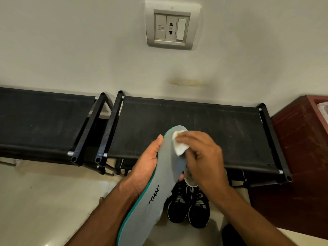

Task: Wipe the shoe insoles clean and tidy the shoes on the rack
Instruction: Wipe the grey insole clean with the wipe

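Left section of the black fabric shoe rack (40, 119) stands against the wall; its top tier carries nothing visible. The right section (204, 132) stands just beside it, frames nearly touching.

The left hand (147, 167) supports the grey insole (150, 201) from beneath and along its left edge, fingers curled round it, thumb lying up the edge. The insole has a green rim and printed lettering, and is held tilted, toe end up, in front of the right rack section.

The right hand (200, 157) presses a small white wipe (179, 144) against the toe end of the insole, fingers bent over the wipe and holding it.

Below the hands, a pair of black sneakers (189, 205) with white trim stands side by side on the pale floor (44, 192), toes toward the camera.

A wall socket plate (171, 27) is mounted above. A dark red cabinet (298, 157) stands at far right.
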